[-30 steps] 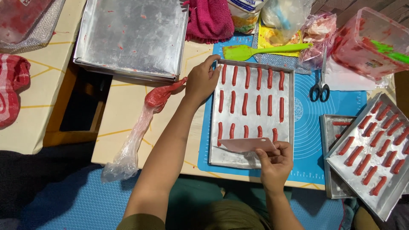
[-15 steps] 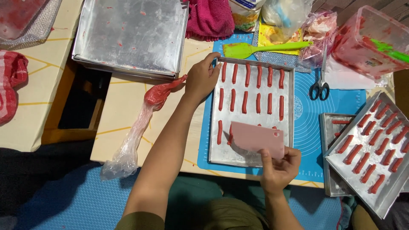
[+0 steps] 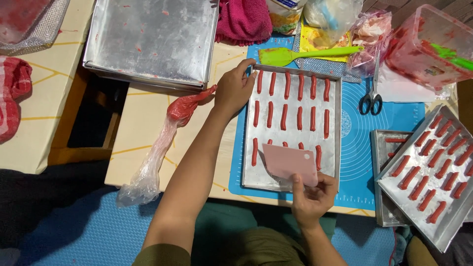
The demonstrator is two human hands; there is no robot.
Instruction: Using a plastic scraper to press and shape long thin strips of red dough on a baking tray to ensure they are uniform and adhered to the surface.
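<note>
A metal baking tray [image 3: 251, 178] lies on a blue mat [image 3: 364, 162] and carries rows of red piped dough sticks [image 3: 284, 116]. My left hand [image 3: 234, 89] grips the tray's far left corner. My right hand [image 3: 313, 198] holds a pink flat scraper card [image 3: 289, 162] by its near edge, above the tray's near row of sticks. A plastic piping bag [image 3: 162, 140] with red dough at its tip lies on the table just left of my left hand.
A second tray of red sticks [image 3: 433, 170] sits tilted at the right on another tray. Scissors [image 3: 372, 101], a green spatula [image 3: 300, 54], a red-smeared plastic tub [image 3: 431, 47], a pink towel [image 3: 244, 19] and an upturned metal tray [image 3: 152, 39] surround the mat.
My right hand has tilted the pink scraper up from lying flat on the tray and shifted it slightly left. My left hand stays on the tray corner.
</note>
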